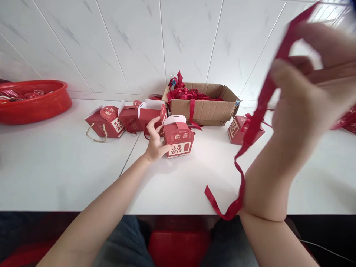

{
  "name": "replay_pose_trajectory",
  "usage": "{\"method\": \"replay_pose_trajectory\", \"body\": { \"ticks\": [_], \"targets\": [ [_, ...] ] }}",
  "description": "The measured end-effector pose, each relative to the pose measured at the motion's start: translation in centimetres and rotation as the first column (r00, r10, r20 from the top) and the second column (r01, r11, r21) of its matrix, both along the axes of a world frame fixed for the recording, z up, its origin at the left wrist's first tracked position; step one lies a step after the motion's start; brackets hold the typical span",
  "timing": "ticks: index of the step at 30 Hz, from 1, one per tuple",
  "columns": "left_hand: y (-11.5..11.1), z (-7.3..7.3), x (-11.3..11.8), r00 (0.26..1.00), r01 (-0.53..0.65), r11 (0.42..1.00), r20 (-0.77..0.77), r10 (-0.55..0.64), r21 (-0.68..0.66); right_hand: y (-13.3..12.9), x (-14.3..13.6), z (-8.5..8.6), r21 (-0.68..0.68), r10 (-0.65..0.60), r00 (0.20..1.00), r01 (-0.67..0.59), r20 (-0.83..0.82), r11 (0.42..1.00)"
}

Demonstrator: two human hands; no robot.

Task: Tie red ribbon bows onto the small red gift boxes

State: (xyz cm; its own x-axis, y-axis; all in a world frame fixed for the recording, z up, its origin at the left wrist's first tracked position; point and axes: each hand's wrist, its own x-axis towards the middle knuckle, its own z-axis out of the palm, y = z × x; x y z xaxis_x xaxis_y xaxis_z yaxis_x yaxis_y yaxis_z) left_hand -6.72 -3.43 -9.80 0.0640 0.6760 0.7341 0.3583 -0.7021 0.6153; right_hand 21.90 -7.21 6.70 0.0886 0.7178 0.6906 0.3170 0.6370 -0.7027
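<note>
A small red gift box [182, 135] with white and gold characters stands on the white table. My left hand [156, 142] grips its left side, thumb on the front and fingers behind. Raised high at the right, close to the camera, my right hand [308, 70] pinches a long dark red ribbon [263, 100]. The ribbon hangs down past my wrist, and its free end curls near the table's front edge. My right fingers are somewhat blurred.
Behind stands a cardboard box [205, 111] full of red ribbons. More red gift boxes [107, 122] are left of my left hand. One with a bow [236, 131] stands to the right. A red basket [36, 105] sits at the far left, against the tiled wall side.
</note>
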Motion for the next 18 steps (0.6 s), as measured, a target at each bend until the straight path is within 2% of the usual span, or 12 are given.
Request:
{"method": "replay_pose_trajectory", "body": {
  "ticks": [1, 2, 4, 6, 9, 13, 15, 18],
  "targets": [
    [-0.2, 0.4, -0.2, 0.999, 0.050, 0.996, 0.007, -0.049, -0.079, 0.2, -0.4, -0.1, 0.069, -0.004, 1.000, 0.006, -0.028, 0.998],
    [-0.3, 0.8, -0.4, 0.994, 0.108, 0.982, 0.026, -0.105, -0.154, 0.7, -0.9, -0.2, 0.062, -0.001, 1.000, 0.001, 0.000, 0.998],
    [-0.5, 1.5, -0.5, 0.976, 0.215, 0.939, 0.082, -0.200, -0.269, 2.3, -1.9, -0.9, -0.149, 0.048, 0.985, -0.023, 0.165, 0.989],
    [-0.5, 1.9, -0.6, 0.969, 0.242, 0.910, 0.122, -0.213, -0.336, 4.4, -3.0, -2.1, -0.340, 0.148, 0.922, -0.019, 0.359, 0.940],
    [-0.4, 1.9, -0.6, 0.983, 0.155, 0.914, 0.153, -0.104, -0.375, 7.2, -4.6, -4.5, -0.496, 0.332, 0.816, -0.065, 0.474, 0.866],
    [-0.3, 1.8, -0.2, 0.968, 0.044, 0.913, 0.245, 0.063, -0.407, 9.1, -6.4, -7.3, -0.571, 0.463, 0.777, -0.166, 0.426, 0.804],
    [-0.3, 1.9, 0.1, 0.933, 0.006, 0.904, 0.327, 0.149, -0.428, 9.5, -6.7, -8.0, -0.597, 0.518, 0.752, -0.210, 0.407, 0.774],
    [-0.4, 2.3, 0.4, 0.881, -0.017, 0.887, 0.413, 0.232, -0.462, 9.5, -6.6, -8.1, -0.616, 0.558, 0.730, -0.241, 0.394, 0.750]
  ]
}}
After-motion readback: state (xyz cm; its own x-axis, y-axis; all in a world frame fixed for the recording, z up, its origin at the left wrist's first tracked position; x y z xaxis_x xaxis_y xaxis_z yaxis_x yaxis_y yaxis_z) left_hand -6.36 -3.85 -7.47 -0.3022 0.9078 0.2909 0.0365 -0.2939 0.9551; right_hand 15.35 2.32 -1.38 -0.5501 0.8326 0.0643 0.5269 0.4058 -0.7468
